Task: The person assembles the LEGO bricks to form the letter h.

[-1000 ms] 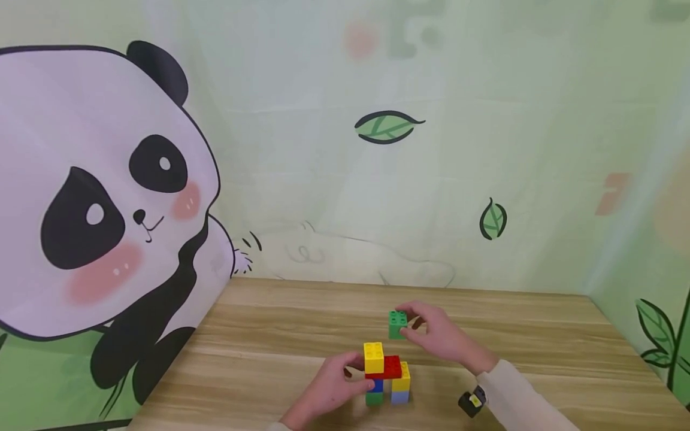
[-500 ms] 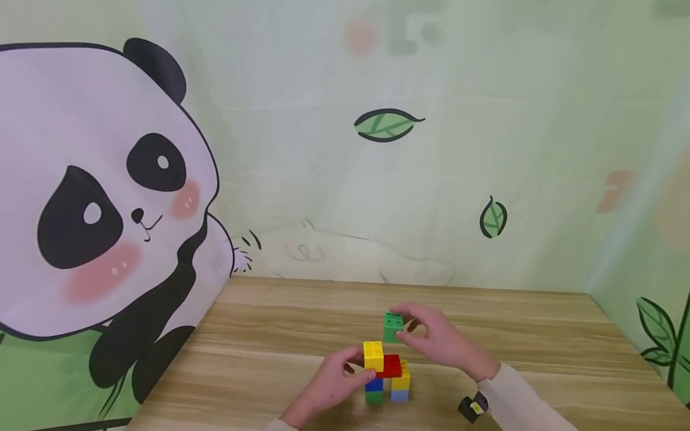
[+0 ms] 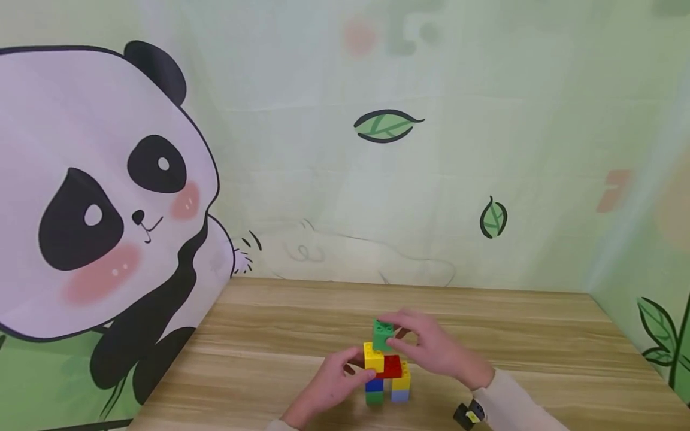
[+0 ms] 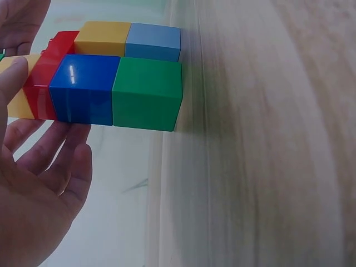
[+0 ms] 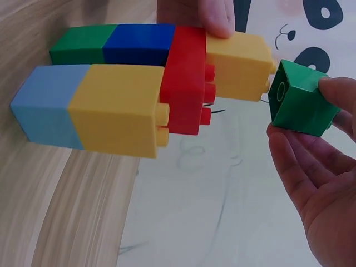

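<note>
My right hand (image 3: 431,347) pinches a green building block (image 3: 382,335) between thumb and fingers. It is held just above the upper yellow block (image 3: 373,360), whose studs face it; the right wrist view shows a narrow gap. My left hand (image 3: 336,380) grips the block structure near its top, thumb on that yellow block and fingers behind. Below the yellow block come a red block (image 4: 47,78), a blue block (image 4: 86,89) and a green base block (image 4: 147,92). Beside this stack, a second yellow block (image 5: 118,111) sits on a light-blue block (image 5: 47,105).
The structure stands on a wood-grain tabletop (image 3: 259,335). Behind it rises a pale green backdrop (image 3: 302,161) printed with a large panda (image 3: 97,227) and leaves. A small black device (image 3: 468,416) is at my right wrist.
My right hand has moved left and slightly down, bringing the green block over the upper yellow one. The left thumb has shifted a little higher; the structure has stayed in place.
</note>
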A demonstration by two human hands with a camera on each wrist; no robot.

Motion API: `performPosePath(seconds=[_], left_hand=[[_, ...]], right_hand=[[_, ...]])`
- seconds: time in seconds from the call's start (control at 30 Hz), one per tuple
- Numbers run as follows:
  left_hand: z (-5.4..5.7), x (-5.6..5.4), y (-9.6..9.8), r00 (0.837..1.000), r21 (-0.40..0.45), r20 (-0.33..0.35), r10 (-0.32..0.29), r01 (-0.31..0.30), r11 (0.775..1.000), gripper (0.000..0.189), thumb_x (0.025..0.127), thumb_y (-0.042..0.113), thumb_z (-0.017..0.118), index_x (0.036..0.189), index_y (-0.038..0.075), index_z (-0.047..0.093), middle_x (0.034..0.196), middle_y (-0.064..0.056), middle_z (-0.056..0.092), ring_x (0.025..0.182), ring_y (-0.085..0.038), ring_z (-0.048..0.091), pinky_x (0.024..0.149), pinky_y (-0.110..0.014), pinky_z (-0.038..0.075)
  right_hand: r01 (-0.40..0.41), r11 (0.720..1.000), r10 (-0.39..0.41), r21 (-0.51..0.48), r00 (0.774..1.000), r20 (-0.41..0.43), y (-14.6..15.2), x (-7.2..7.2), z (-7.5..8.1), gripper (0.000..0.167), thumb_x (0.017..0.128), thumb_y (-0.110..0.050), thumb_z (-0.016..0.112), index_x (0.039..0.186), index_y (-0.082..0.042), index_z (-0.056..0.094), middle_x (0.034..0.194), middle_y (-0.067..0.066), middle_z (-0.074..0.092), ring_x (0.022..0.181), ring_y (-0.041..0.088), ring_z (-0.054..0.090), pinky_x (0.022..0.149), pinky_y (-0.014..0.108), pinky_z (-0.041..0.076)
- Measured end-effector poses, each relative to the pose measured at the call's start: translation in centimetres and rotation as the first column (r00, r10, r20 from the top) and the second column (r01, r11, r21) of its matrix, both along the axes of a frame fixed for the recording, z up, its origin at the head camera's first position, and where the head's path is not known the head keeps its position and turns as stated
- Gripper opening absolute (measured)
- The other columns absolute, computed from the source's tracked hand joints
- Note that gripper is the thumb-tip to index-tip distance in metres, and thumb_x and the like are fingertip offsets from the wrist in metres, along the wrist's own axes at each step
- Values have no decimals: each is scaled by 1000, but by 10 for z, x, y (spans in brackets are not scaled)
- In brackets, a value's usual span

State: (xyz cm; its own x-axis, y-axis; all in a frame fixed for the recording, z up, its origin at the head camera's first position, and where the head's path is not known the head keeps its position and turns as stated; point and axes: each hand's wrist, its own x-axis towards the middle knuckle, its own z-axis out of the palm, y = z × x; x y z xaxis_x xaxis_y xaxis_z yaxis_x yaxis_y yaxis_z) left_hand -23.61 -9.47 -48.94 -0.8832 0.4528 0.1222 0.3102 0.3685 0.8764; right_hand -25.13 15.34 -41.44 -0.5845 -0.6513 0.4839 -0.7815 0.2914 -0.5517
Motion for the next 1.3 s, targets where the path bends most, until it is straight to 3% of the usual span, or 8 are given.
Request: performPosePath(seconds=[0.3, 0.53, 0.63, 0.87, 1.3], left_hand=[[0, 2, 1, 1000, 9, 7, 17, -17, 1000, 31, 105, 32, 71, 128, 11, 71, 118, -2, 76, 106, -17, 66, 88, -29, 54], [-2, 0, -1, 998, 10, -63, -19, 20, 1000, 37, 107, 37, 68, 128, 7, 71, 116, -4, 77, 105, -16, 67, 85, -32, 55], [-4, -1, -1, 998, 12, -53, -18, 19, 1000, 33, 106, 34, 69, 127, 9, 71, 116, -3, 77, 105, -17, 66, 85, -31, 55], [-1, 3, 1, 1000, 29, 1, 14, -14, 999, 25, 104, 25, 72, 125, 12, 72, 116, -3, 77, 106, -19, 66, 85, -29, 54], [2, 5, 2, 1000, 22, -11, 19, -19, 1000, 26, 105, 26, 71, 125, 9, 72, 116, -4, 77, 107, -20, 67, 85, -28, 53]], right_hand=[[-10, 1000, 9, 29, 999, 43, -8, 1, -3, 39, 102, -4, 70, 140, 2, 64, 121, 12, 74, 100, 16, 71, 88, 33, 63], [7, 999, -11, 42, 996, 90, -11, 4, -3, 39, 102, -7, 71, 139, 3, 62, 122, 12, 73, 100, 15, 71, 89, 32, 62], [8, 999, -13, 52, 995, 98, -13, 5, -3, 44, 99, -6, 76, 139, 2, 61, 123, 12, 72, 101, 16, 71, 90, 32, 62], [5, 998, -7, 60, 999, 37, -16, 6, -5, 46, 94, 0, 80, 137, 1, 61, 122, 12, 71, 102, 15, 70, 88, 30, 62], [16, 995, -13, 94, 999, -33, -20, 9, -3, 44, 94, 2, 80, 134, 1, 61, 119, 12, 69, 100, 18, 69, 87, 26, 62]])
